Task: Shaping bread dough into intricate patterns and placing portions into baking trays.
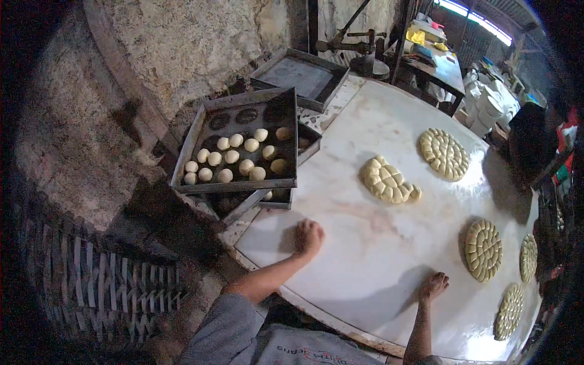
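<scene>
My left hand (310, 236) rests on the pale worktop (359, 249) near its left end, fingers curled in. Farther right, my right hand (434, 286) is also closed low over the worktop. Whatever lies under or inside either hand is hidden. Beyond my hands lies a smaller, uneven dough piece (388, 180), cut into segments, with a loose bit at its right end. A round of scored dough (484, 250) is nearest my right hand. Other scored rounds lie at the far side (443, 154) and along the right edge (508, 311).
A dark metal tray (237, 186) with several dough balls (225, 176) is stacked tilted on others at the left. Behind it lies another tray (298, 76). A rough wall (182, 42) stands behind, a slatted basket (103, 280) lower left, another table (444, 70) at the back.
</scene>
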Motion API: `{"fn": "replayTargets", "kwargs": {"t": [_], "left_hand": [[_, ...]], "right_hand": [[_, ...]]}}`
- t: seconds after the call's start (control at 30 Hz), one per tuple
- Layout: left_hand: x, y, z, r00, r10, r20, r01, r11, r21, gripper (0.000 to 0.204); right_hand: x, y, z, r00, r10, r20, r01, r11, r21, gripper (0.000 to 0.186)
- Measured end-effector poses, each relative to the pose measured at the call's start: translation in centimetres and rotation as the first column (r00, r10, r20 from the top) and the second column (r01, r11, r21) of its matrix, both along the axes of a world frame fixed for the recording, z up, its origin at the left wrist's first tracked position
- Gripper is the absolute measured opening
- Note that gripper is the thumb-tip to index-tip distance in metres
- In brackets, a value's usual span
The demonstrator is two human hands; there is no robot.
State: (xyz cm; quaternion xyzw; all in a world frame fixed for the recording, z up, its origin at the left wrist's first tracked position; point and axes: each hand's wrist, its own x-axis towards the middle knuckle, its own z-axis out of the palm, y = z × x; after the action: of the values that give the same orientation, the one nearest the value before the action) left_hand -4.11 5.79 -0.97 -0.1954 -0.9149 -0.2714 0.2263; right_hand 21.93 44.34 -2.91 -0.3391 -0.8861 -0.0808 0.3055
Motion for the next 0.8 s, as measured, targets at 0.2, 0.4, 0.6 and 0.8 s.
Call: {"fn": "replayTargets", "kwargs": {"t": [0.2,0.4,0.6,0.8], "left_hand": [[0.1,-6.8,14.7,0.267,-0.56,0.784,0.719,0.657,0.225,0.024],[-16.7,-10.6,27.0,0.844,-0.536,0.022,0.471,0.758,0.451,0.024],[-21.9,-8.5,16.3,0.883,-0.345,0.319,0.404,0.904,-0.14,0.022],[-20.9,-10.5,18.3,0.779,-0.466,0.42,0.58,0.79,-0.198,0.034]], "right_hand": [[-1.2,-9.9,4.7,0.99,0.144,-0.006,-0.136,0.919,-0.37,0.028],[-2.6,-19.1,8.3,0.927,-0.035,-0.374,-0.363,0.178,-0.915,0.026],[-21.3,-28.4,24.7,0.662,-0.02,-0.749,-0.722,-0.287,-0.63,0.043],[-39.0,-38.7,35.2,0.43,0.477,-0.767,-0.893,0.347,-0.285,0.046]]}}
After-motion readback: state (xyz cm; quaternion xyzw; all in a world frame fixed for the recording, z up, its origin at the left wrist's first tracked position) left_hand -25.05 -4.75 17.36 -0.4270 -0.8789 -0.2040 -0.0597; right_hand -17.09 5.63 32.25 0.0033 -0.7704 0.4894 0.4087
